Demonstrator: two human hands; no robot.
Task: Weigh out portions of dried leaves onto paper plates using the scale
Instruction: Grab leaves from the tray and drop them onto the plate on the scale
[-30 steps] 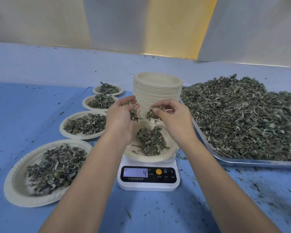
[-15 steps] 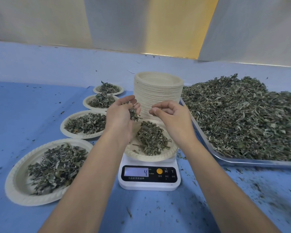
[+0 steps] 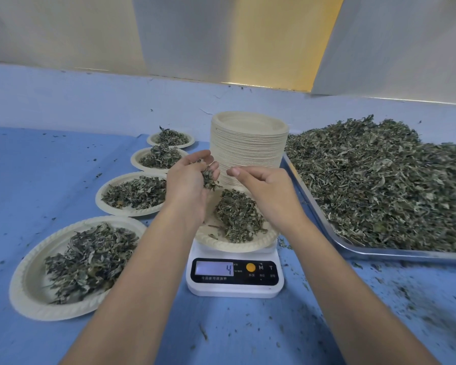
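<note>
Weighing station, head view. The tray (image 3: 379, 253), heaped with loose leaves (image 3: 379, 180), fills the right of the counter (image 3: 50, 167). We judge the right forearm, which passes just beside its near rim, the likeliest cause of a spill onto a surface already littered with crumbs. The tall stack of plates (image 3: 248, 148) stands directly behind the scale (image 3: 234, 289), and a forward reach could tip it. Four filled plates (image 3: 27, 293) run in a row on the left, and the left forearm crosses near the closest. A flake falling there would alter a finished portion. On the scale sits the plate being filled (image 3: 234, 245), its pile (image 3: 237, 217) lying toward the right side. The display (image 3: 229, 268) reads 4. We expect that releasing too much at once would overshoot the target, which the frame does not give, and that a wrist resting on the rim would falsify the reading. The left grip (image 3: 192, 177) is clamped on a clump (image 3: 208, 179), fingers curled round it. It sits above the far left of that plate, so the clump hangs apart from the pile, up and to its left. The right grip (image 3: 263, 185), just beside it and above the pile, has its fingers loosely curled with no leaf showing in them.
</note>
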